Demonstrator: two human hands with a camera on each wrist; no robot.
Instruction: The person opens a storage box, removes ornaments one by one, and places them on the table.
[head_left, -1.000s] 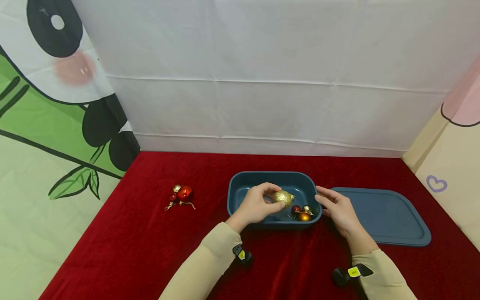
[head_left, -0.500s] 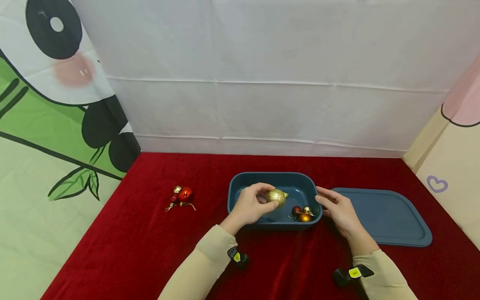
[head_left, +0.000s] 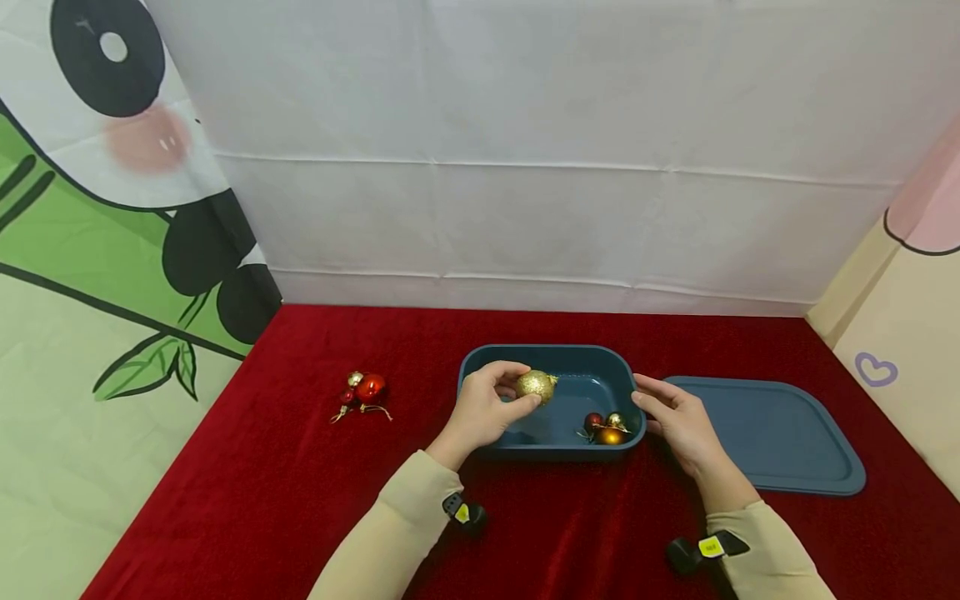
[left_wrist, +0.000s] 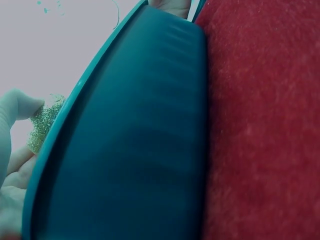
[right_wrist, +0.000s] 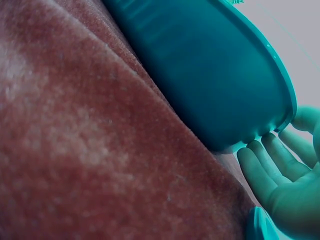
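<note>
My left hand [head_left: 480, 404] pinches a glittery gold Christmas ball [head_left: 536, 385] between thumb and fingers, over the left part of a blue storage box [head_left: 525, 452]. In the left wrist view, the gold ball [left_wrist: 46, 122] shows just beyond the box rim, partly hidden by it. My right hand [head_left: 678, 421] holds the right end of the box. Its thumb is at the rim and its fingers [right_wrist: 282, 155] touch the outer wall. Inside the box's near right corner lies a small cluster of Christmas balls [head_left: 607, 429] in dark red, gold and orange.
A second cluster of red and gold Christmas balls [head_left: 363, 390] with gold strings lies on the red cloth [head_left: 300, 500] at left. The flat blue lid [head_left: 772, 433] lies right of the box, behind my right hand. A white fabric backdrop [head_left: 525, 217] stands behind.
My left hand has carried the gold ball leftward over the box, away from the cluster in its right corner. The right hand stays in place at the box's end.
</note>
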